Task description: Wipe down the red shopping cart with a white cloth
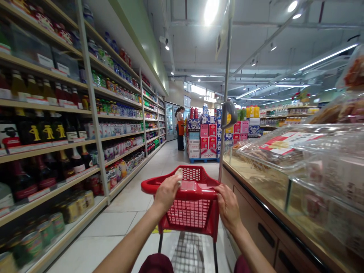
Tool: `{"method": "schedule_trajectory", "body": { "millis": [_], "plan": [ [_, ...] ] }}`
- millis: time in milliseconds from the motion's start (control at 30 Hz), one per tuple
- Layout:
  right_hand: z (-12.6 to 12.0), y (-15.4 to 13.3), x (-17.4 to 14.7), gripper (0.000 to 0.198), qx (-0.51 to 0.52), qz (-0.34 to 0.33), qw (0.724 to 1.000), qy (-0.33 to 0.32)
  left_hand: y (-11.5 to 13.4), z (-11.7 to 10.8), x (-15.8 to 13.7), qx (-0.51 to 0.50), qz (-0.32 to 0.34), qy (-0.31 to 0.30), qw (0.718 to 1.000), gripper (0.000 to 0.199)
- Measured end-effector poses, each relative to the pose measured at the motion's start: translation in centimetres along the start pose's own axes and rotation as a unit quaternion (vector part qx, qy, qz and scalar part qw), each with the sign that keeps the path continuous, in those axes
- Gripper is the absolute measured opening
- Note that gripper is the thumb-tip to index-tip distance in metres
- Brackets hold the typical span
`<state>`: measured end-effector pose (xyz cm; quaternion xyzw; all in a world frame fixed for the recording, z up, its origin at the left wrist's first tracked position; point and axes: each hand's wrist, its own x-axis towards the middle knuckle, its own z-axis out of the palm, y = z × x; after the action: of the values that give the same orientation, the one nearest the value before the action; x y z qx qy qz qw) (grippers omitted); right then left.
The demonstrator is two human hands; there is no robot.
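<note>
A red shopping cart (189,214) is at the lower centre of the frame. The left hand (166,192) is closed on a small white thing (179,176), against the handle (190,195). The right hand (227,204) grips this handle's right end. Shelves (71,146) with bottles (31,89) fill the left side.
</note>
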<state>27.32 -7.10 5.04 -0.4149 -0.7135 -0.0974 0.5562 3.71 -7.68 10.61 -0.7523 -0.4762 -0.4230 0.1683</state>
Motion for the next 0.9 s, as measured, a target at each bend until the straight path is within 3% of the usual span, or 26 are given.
{"method": "schedule_trajectory", "body": {
  "millis": [100,267,333,400,533,600,767,833,900],
  "plan": [
    [0.4,-0.1,-0.1,0.027,0.007,0.004,1.0,0.012,-0.7,-0.3,-0.3,0.028,-0.054,0.035,0.997,0.024],
    [0.4,-0.1,-0.1,0.026,0.008,0.007,1.0,0.017,4.8,1.4,-1.1,-0.003,0.103,-0.008,0.995,0.025],
    [0.2,0.0,0.0,0.026,0.006,0.003,1.0,0.013,5.7,1.7,-1.1,-0.005,0.143,-0.02,0.989,0.025],
    [0.1,0.1,0.0,0.026,0.003,-0.001,1.0,0.007,4.9,1.4,-1.1,-0.004,0.139,-0.023,0.99,0.026],
    [0.6,0.0,-0.2,0.027,0.001,0.003,1.0,0.002,2.1,0.3,-1.0,0.004,0.036,0.007,0.999,0.026],
    [0.9,-0.1,-0.2,0.027,0.002,0.007,1.0,0.008,2.2,0.3,-1.1,0.011,0.005,0.022,1.0,0.027],
    [1.0,-0.2,-0.1,0.026,-0.001,-0.001,1.0,0.01,4.9,1.8,-1.2,0.013,0.089,-0.008,0.996,0.026],
    [0.7,-0.2,0.1,0.026,0.0,-0.005,1.0,0.003,4.4,1.6,-1.1,0.006,0.097,-0.017,0.995,0.027],
    [0.5,-0.2,0.2,0.026,0.002,-0.004,1.0,-0.002,2.4,0.9,-1.1,0.005,0.059,-0.012,0.998,0.028]
  ]
}}
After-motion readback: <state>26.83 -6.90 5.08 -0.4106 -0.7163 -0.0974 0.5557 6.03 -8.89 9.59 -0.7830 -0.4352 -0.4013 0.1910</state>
